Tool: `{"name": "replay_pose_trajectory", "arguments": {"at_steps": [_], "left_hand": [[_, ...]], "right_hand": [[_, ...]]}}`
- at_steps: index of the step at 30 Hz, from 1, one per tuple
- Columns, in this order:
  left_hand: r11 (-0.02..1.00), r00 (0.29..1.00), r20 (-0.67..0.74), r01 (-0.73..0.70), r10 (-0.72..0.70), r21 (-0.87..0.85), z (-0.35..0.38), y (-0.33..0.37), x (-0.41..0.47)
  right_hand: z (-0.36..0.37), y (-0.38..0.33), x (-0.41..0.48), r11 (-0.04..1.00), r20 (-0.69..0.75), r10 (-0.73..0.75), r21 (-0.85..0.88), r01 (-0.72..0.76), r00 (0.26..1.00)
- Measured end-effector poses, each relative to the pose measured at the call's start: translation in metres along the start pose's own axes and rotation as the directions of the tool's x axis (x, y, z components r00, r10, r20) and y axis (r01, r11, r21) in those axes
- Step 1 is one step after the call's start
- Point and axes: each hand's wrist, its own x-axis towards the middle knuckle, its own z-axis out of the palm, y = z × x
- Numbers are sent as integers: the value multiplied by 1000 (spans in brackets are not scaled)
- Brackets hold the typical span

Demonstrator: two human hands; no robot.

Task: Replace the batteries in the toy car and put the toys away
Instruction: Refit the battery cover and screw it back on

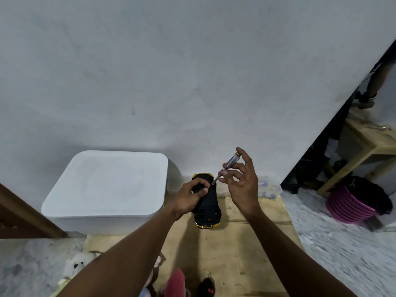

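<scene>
I counted one car point(207, 203) and one screwdriver point(227, 167). My hands made two: left hand point(190, 196), right hand point(243, 182). There was one white box point(107, 185), one clear tub point(270, 187), one pink basket point(347, 207), one wooden stool point(366, 136) and one board point(235, 254). Plush toys numbered two: white plush point(75, 265), pink plush point(175, 281). One dark thing with red marks point(206, 286) lay nearby.
</scene>
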Motion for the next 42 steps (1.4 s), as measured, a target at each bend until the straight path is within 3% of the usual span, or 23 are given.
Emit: {"name": "replay_pose_trajectory", "arguments": {"at_steps": [19, 27, 38, 42], "left_hand": [[1000, 1000, -2, 3, -3, -18, 1, 3, -4], [999, 1000, 4, 23, -23, -27, 5, 6, -6], [1000, 1000, 6, -8, 8, -8, 2, 1, -7], [999, 1000, -3, 29, -29, -45, -3, -3, -9]], "right_hand": [[1, 4, -2, 999, 10, -34, -13, 34, 999], [3, -3, -9, 972, 113, -153, -161, 170, 982], [3, -1, -15, 943, 217, -242, -175, 282, 946], [6, 0, -14, 935, 184, -288, -157, 318, 940]]}}
